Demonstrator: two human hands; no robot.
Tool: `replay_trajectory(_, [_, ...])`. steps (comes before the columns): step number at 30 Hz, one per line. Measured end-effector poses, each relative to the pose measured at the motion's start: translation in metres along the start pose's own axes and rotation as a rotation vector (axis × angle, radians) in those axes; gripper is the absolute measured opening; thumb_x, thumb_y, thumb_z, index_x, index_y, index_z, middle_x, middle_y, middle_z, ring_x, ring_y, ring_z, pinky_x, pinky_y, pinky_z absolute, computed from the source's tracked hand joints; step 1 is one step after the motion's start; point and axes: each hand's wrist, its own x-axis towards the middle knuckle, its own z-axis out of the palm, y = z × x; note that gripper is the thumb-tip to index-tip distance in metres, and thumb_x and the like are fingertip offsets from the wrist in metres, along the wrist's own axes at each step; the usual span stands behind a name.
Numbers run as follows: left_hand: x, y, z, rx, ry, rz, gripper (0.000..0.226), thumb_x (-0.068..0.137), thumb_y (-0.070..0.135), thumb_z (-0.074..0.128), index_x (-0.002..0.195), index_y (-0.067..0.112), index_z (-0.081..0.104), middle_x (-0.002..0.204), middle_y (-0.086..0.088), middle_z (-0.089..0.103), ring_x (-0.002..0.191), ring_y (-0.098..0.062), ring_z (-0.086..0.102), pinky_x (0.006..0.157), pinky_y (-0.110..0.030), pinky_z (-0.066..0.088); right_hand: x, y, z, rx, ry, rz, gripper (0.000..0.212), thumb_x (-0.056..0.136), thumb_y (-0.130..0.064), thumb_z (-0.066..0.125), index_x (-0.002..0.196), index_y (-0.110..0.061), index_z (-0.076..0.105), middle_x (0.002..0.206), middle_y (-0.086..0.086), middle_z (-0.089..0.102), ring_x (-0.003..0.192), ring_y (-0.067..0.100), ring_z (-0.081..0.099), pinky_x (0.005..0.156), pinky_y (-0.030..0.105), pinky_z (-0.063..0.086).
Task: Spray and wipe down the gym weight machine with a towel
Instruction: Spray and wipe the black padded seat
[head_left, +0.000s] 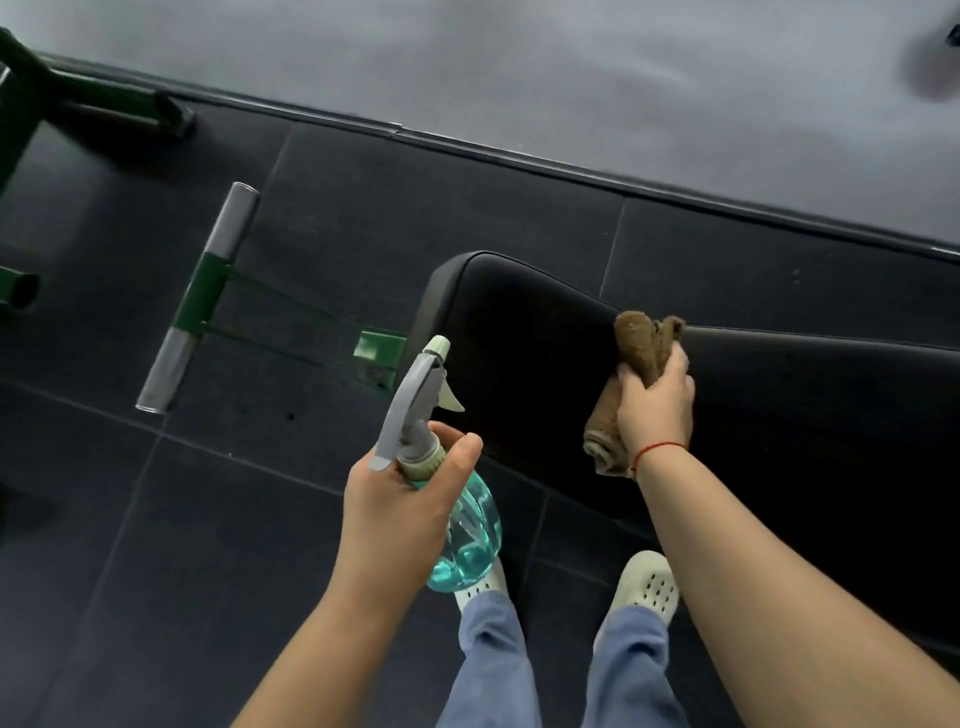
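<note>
My left hand (400, 499) grips a clear teal spray bottle (467, 535) by its neck, the grey trigger head (415, 405) pointing up and away toward the black padded bench (524, 332). My right hand (657, 402) holds a bunched brown towel (644, 340) and presses it on the bench pad, near the seam between the seat and the long back pad (831, 405). A red string circles my right wrist.
The bench's green steel frame (291, 317) runs left to a cross foot with grey end caps (200, 296). More green machine frame (31, 104) stands at top left. Dark rubber floor tiles meet a grey floor (519, 62) beyond a raised edge. My feet in white clogs stand below the bench.
</note>
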Motion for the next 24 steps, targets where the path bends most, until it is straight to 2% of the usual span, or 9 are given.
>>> replay_trajectory(2, [0.008, 0.0, -0.007, 0.005, 0.013, 0.007, 0.013, 0.088, 0.02, 0.077, 0.082, 0.009, 0.071, 0.057, 0.002, 0.053, 0.051, -0.006, 0.048, 0.049, -0.014, 0.045, -0.021, -0.027, 0.013, 0.035, 0.0, -0.16, 0.06, 0.1, -0.035, 0.056, 0.154, -0.038, 0.029, 0.138, 0.002, 0.043, 0.116, 0.027, 0.054, 0.092, 0.034, 0.039])
replay_trajectory(5, [0.016, 0.004, -0.015, 0.0, 0.043, 0.014, 0.012, 0.088, 0.02, 0.077, 0.081, 0.011, 0.072, 0.054, 0.008, 0.054, 0.05, -0.003, 0.049, 0.049, -0.014, 0.044, -0.061, -0.072, 0.035, 0.103, -0.016, -0.462, 0.06, 0.097, -0.031, 0.061, 0.15, -0.039, 0.036, 0.131, -0.002, 0.049, 0.117, 0.022, 0.054, 0.097, 0.038, 0.045])
replay_trajectory(8, [0.023, 0.005, -0.024, 0.022, 0.103, 0.038, 0.014, 0.088, 0.015, 0.077, 0.078, 0.009, 0.07, 0.055, 0.009, 0.058, 0.051, -0.002, 0.052, 0.052, -0.013, 0.045, -0.097, -0.096, 0.05, 0.02, -0.035, -0.752, 0.065, 0.091, -0.018, 0.067, 0.15, -0.031, 0.043, 0.132, 0.001, 0.052, 0.112, 0.023, 0.052, 0.087, 0.034, 0.046])
replay_trajectory(12, [0.031, 0.001, -0.039, 0.028, 0.169, 0.035, 0.012, 0.089, 0.012, 0.075, 0.08, 0.007, 0.068, 0.057, 0.011, 0.061, 0.054, -0.002, 0.056, 0.054, -0.014, 0.047, -0.103, -0.085, 0.047, -0.112, -0.068, -0.939, 0.064, 0.085, -0.012, 0.068, 0.145, -0.024, 0.051, 0.137, 0.003, 0.053, 0.108, 0.025, 0.051, 0.085, 0.043, 0.052])
replay_trajectory(15, [0.032, 0.0, -0.043, 0.019, 0.202, 0.025, 0.013, 0.089, 0.008, 0.073, 0.078, 0.007, 0.067, 0.055, 0.014, 0.061, 0.053, 0.0, 0.055, 0.053, -0.011, 0.045, -0.109, -0.056, 0.041, -0.199, -0.121, -1.109, 0.05, 0.09, -0.023, 0.059, 0.14, -0.023, 0.058, 0.139, 0.007, 0.055, 0.116, 0.031, 0.053, 0.088, 0.052, 0.049])
replay_trajectory(19, [0.028, -0.005, -0.042, 0.003, 0.211, 0.003, 0.021, 0.089, 0.005, 0.071, 0.072, 0.013, 0.065, 0.053, 0.013, 0.057, 0.051, -0.001, 0.052, 0.05, -0.011, 0.043, -0.113, -0.029, 0.043, -0.251, -0.063, -1.194, 0.045, 0.093, -0.032, 0.061, 0.136, -0.028, 0.051, 0.139, 0.008, 0.054, 0.119, 0.033, 0.054, 0.091, 0.052, 0.047])
replay_trajectory(24, [0.02, -0.013, -0.041, 0.007, 0.214, -0.028, 0.013, 0.089, 0.003, 0.071, 0.077, 0.006, 0.066, 0.056, 0.008, 0.058, 0.051, 0.0, 0.054, 0.05, -0.009, 0.044, -0.123, -0.039, 0.045, -0.232, -0.032, -1.111, 0.048, 0.088, -0.035, 0.065, 0.135, -0.028, 0.055, 0.138, 0.005, 0.056, 0.123, 0.029, 0.051, 0.093, 0.046, 0.043])
